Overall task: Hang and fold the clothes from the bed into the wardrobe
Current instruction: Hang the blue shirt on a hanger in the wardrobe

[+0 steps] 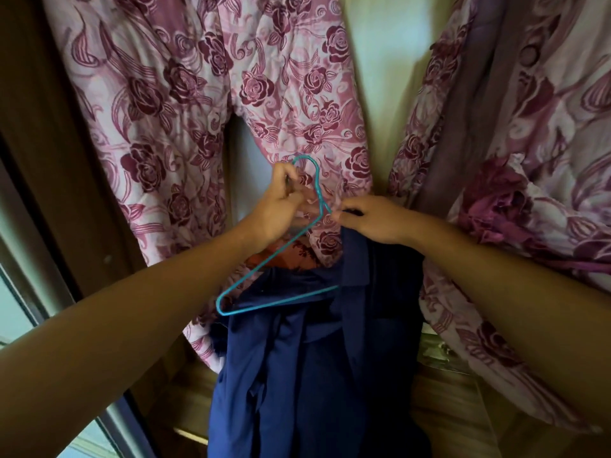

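Navy shirt (330,358): hangs crumpled before the wardrobe (380,77), collar raised to the hanger's neck.
Wire hanger (264,262): teal, tilted, hook uppermost, left shoulder bare.
Left hand (281,206): curled round the hook's base.
Right hand (373,219): pinches the shirt collar, just beside the left hand.
Rose-print garments (158,110): pink, quilted, hanging behind on both sides.
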`<state>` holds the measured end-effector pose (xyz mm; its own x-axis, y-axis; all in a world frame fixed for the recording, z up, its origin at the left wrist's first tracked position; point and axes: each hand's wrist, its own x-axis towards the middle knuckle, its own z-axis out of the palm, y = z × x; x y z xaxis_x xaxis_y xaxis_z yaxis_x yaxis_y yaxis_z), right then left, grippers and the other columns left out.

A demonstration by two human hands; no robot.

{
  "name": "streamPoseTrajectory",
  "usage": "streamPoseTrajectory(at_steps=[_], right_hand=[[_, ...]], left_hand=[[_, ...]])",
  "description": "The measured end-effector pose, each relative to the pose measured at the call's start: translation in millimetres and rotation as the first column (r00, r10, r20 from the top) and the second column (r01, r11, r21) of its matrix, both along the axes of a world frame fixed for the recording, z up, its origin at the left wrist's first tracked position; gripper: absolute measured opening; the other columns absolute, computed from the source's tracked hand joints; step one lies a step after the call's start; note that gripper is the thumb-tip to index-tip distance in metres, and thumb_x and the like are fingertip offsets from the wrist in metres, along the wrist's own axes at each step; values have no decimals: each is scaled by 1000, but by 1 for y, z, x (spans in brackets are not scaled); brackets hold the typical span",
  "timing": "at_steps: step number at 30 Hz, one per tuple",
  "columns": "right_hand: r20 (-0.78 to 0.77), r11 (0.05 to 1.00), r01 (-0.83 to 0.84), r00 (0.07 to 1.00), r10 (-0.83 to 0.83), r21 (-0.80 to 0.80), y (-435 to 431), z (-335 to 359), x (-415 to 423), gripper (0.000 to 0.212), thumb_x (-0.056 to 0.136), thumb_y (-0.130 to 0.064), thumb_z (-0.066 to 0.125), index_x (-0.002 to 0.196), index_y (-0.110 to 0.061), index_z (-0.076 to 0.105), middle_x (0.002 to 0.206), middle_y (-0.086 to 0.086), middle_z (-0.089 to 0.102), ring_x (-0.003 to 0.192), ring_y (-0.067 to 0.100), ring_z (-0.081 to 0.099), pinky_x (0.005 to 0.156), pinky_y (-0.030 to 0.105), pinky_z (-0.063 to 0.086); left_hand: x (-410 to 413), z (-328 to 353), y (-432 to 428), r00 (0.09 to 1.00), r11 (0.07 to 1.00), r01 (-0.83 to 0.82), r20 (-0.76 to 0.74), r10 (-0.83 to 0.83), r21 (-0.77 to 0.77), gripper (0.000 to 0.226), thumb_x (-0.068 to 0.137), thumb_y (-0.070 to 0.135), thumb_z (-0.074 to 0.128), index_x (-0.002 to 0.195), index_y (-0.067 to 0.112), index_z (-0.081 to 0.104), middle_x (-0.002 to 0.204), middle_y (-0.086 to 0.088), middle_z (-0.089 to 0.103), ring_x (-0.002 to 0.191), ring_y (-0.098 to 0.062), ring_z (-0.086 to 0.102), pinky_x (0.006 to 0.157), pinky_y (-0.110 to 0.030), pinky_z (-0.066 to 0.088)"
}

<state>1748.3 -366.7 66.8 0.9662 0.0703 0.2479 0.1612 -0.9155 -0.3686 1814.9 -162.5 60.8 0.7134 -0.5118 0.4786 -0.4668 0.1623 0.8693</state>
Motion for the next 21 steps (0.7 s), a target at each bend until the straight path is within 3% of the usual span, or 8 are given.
streamPoseTrajectory(at_steps=[3,6,9,12,14,16,19,21], right_hand=[[95,985,123,989,-112,-121,-12,2,-4,72,84,-82,35,66,-13,49,66,6,51,68,25,57,65,40,45],[138,983,136,983,-119,-125,-21,4,-11,79,80,-86,30,61,-10,40,62,20,45,65,35,56,67,47,47],[159,986,114,983,-93,-123,-28,1,-17,84,83,-82,32,63,-1,45,63,24,46,67,37,58,68,47,47],[192,987,85,980,-57,-136,-33,-4,-23,75,86,-80,32,57,-11,35,58,20,41,59,34,53,62,47,44],[200,987,86,978,-57,-137,-39,-6,-24,73,88,-80,31,58,-13,33,59,21,40,56,32,51,58,45,42],[213,982,106,974,-72,-153,-48,-7,-24,77,88,-80,31,58,-9,35,58,18,40,54,26,49,56,42,37],[215,970,133,973,-88,-204,-58,-10,-22,82,88,-81,29,60,-5,41,57,13,44,53,20,48,55,39,36],[222,963,143,971,-91,-230,-64,-11,-22,87,85,-86,25,61,-4,45,58,13,46,54,20,50,54,38,35]], left_hand=[[13,-6,9,971,995,-96,-219,95,4,22,102,8,38,89,26,37,85,1,63,74,-17,68,66,-35,57],[29,-30,19,942,962,2,-323,89,272,18,104,13,42,92,22,51,92,-6,67,78,-19,69,82,-44,58],[42,-65,25,971,697,156,-239,23,700,25,100,7,52,117,20,64,115,-7,66,103,-20,63,92,-44,55],[45,-89,23,956,418,291,-248,-156,860,40,99,19,61,139,23,57,131,4,59,118,-14,56,90,-25,54],[46,-96,21,954,276,196,-117,-277,941,35,94,25,66,129,25,63,123,8,63,112,-14,60,94,-27,52],[48,-98,18,937,209,17,57,-344,978,20,88,20,67,108,22,67,103,6,67,98,-19,64,90,-33,54],[53,-95,19,915,211,-182,244,-320,960,7,84,11,66,81,17,64,81,1,63,86,-26,64,74,-33,53],[56,-88,27,890,278,-284,360,-280,918,15,84,9,65,96,16,71,95,-3,70,95,-26,64,77,-28,48]])
